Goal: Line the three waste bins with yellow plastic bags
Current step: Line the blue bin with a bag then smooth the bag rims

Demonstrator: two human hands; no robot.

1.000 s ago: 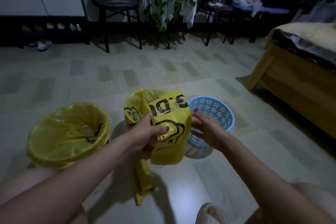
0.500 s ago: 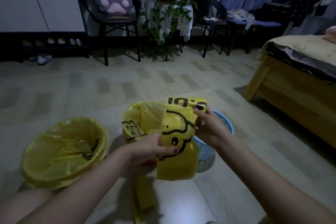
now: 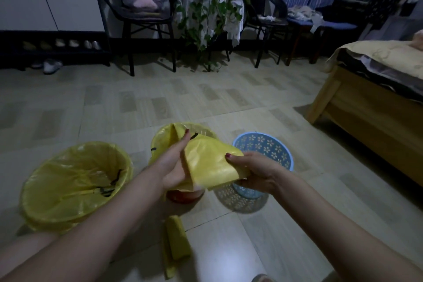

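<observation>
Three waste bins stand on the floor in front of me. The left bin (image 3: pixel 75 186) is lined with a yellow bag. The middle bin (image 3: pixel 160 142), reddish at its base, also wears a yellow bag. The right bin (image 3: pixel 263 150) is blue with a flower pattern and has no bag in it. Between the middle and right bins I hold a loose yellow bag (image 3: pixel 210 165). My left hand (image 3: pixel 175 165) pinches its left edge and my right hand (image 3: pixel 254 173) grips its right edge, pulling it apart.
A roll of yellow bags (image 3: pixel 175 247) lies on the floor near my knees. A wooden bed (image 3: pixel 375 107) stands at the right. Two black chairs (image 3: pixel 139 14), a potted plant (image 3: pixel 210 2) and a shoe rack (image 3: pixel 52 48) line the far wall.
The bag hung upright with its printed face toward me; now both hands have turned it flatter and spread it open, its plain side up.
</observation>
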